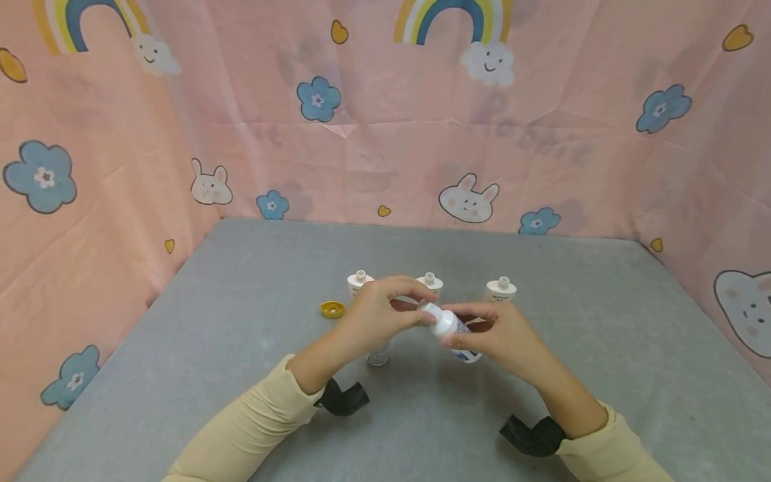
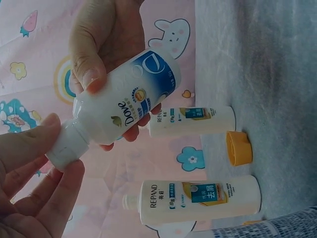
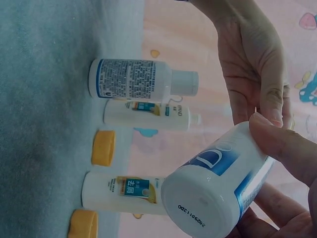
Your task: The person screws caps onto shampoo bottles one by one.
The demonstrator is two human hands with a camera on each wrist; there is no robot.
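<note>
Your left hand [image 1: 376, 311] pinches the cap [image 2: 68, 145], right hand [image 1: 504, 338] grips the tilted bottle [image 2: 124, 101]; weak grip could drop it.

Both forearms are clothed in plain cream-beige fabric. The left sleeve [image 1: 249, 418] shows creasing and ends at the wrist; the right sleeve [image 1: 608, 447] matches in colour. A black, bent fitting [image 1: 343, 399] sits at the left wrist, a similar black piece [image 1: 533, 436] at the right. The left hand [image 1: 385, 306] and right hand [image 1: 502, 333] are bare.
</note>
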